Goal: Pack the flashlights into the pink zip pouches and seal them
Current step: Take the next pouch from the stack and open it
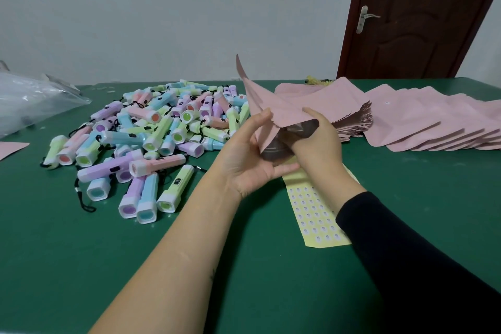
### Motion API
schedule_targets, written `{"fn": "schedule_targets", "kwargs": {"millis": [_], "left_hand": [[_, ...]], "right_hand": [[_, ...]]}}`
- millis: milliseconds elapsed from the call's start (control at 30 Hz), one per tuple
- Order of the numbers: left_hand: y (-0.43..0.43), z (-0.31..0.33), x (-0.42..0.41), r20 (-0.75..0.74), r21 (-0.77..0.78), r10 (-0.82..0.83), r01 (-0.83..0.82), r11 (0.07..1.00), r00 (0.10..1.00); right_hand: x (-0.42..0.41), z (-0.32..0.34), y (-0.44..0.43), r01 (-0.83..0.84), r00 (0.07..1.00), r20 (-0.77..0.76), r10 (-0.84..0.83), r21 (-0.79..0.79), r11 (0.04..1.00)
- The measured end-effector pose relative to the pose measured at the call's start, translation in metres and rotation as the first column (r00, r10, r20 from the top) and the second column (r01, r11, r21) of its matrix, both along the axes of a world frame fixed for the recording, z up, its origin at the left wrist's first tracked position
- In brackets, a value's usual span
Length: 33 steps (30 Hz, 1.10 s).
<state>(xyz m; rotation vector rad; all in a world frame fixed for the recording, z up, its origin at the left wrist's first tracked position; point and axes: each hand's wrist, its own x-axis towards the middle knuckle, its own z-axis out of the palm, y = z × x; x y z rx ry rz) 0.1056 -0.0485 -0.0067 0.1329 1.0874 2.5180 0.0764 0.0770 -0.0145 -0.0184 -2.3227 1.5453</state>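
Pouch-opening step, judging by the grip. Holding a pink pouch (271, 108) above the surface (81, 266), centre: pinched at its left edge by left hand (252, 162), gripped at the mouth by right hand (318, 141), thumb on top. Next: spread mouth, then fetch one from the flashlights (162, 127) heaped left.

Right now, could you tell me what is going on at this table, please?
A person holds a few pink pouches above the green table, the left hand holding them from below and the right hand pinching them with the thumb on top, apparently separating one. No flashlight is in hand; the flashlights lie piled to the left, a stack of pouches to the right, a sticker sheet under the hands.
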Motion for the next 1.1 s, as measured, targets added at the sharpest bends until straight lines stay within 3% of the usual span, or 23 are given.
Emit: {"fn": "schedule_targets", "kwargs": {"millis": [133, 267, 300, 400, 533, 633, 733, 800, 933, 1100], "left_hand": [[0.002, -0.001, 0.001, -0.006, 0.072, -0.076, 0.076, 0.994, 0.997], [0.002, -0.003, 0.0, -0.031, 0.077, -0.086, 0.088, 0.993, 0.996], [0.002, -0.003, -0.001, -0.027, 0.065, -0.084, 0.086, 0.994, 0.996], [0.005, -0.005, -0.001, -0.013, 0.081, -0.064, 0.065, 0.995, 0.998], [0.002, -0.003, -0.005, -0.005, 0.171, 0.078, -0.076, 0.982, 0.997], [0.001, -0.002, -0.006, -0.039, 0.153, 0.184, -0.176, 0.972, 0.982], [0.004, -0.005, -0.006, -0.083, 0.108, 0.189, -0.18, 0.978, 0.978], [0.005, -0.005, -0.005, -0.087, 0.096, 0.162, -0.154, 0.983, 0.983], [0.008, -0.006, -0.003, -0.072, 0.009, 0.083, -0.082, 0.997, 0.994], [0.006, -0.003, -0.001, -0.035, 0.034, 0.073, -0.072, 0.997, 0.997]], "right_hand": [[0.0, 0.001, -0.006, 0.023, 0.999, -0.024, -0.023, -0.015, 1.0], [0.001, 0.0, -0.007, 0.008, 0.993, 0.11, 0.033, -0.354, 0.935], [0.001, -0.001, -0.007, 0.021, 0.99, 0.138, 0.033, -0.37, 0.929], [0.0, -0.002, -0.009, 0.045, 0.993, 0.119, -0.018, -0.23, 0.972], [0.011, 0.006, -0.01, 0.131, 0.947, -0.265, -0.181, -0.196, 0.972], [0.022, 0.015, -0.014, -0.048, 0.898, -0.439, -0.009, -0.119, 0.992], [0.024, 0.01, -0.024, -0.172, 0.925, -0.312, 0.218, 0.169, 0.971], [0.021, 0.005, -0.028, -0.21, 0.937, -0.209, 0.281, 0.309, 0.928], [0.016, 0.005, -0.024, -0.236, 0.952, -0.109, 0.287, 0.341, 0.91], [0.016, 0.006, -0.023, -0.238, 0.958, -0.064, 0.281, 0.376, 0.895]]}}
